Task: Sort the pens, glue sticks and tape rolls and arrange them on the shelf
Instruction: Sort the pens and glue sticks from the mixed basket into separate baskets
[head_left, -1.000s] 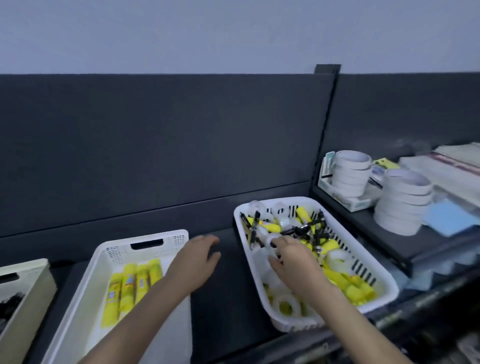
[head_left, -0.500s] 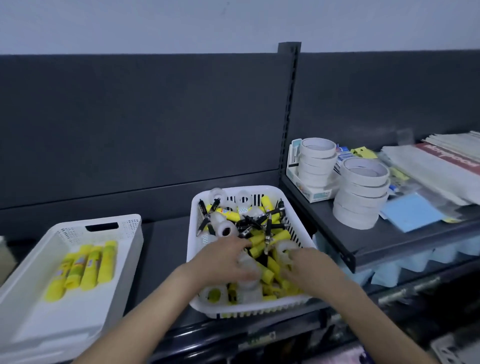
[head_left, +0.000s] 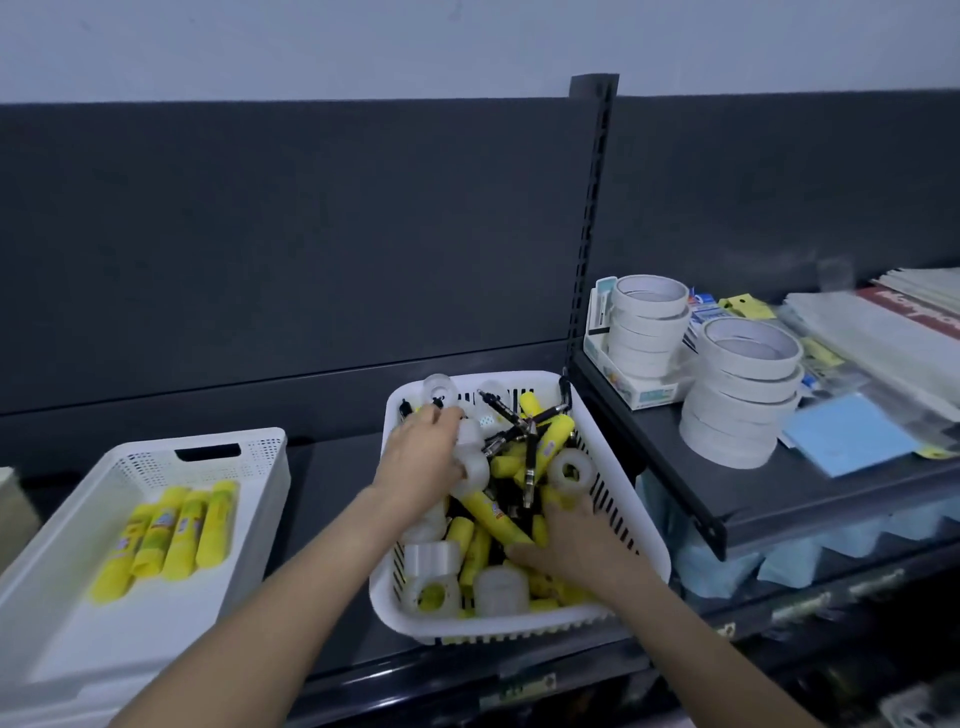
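A white slotted basket (head_left: 519, 621) on the dark shelf holds a mixed pile of yellow glue sticks (head_left: 485, 512), black pens (head_left: 529, 457) and clear tape rolls (head_left: 571, 470). My left hand (head_left: 421, 462) reaches into its back left part with the fingers bent over the pile, beside a tape roll (head_left: 471, 470). Whether it grips anything is hidden. My right hand (head_left: 571, 540) lies in the front right part, fingers closed around glue sticks. To the left, a white tray (head_left: 62, 613) holds several glue sticks (head_left: 171, 535) side by side.
A raised dark shelf (head_left: 779, 499) at right carries two stacks of white tape rolls (head_left: 737, 395), a small box, blue paper and packets. A slotted upright post (head_left: 589, 218) stands behind the basket. A beige bin's corner (head_left: 13, 506) shows at far left.
My left hand came from the tray into the basket and has now gone further back in it. My right hand has stayed in the front right of the pile.
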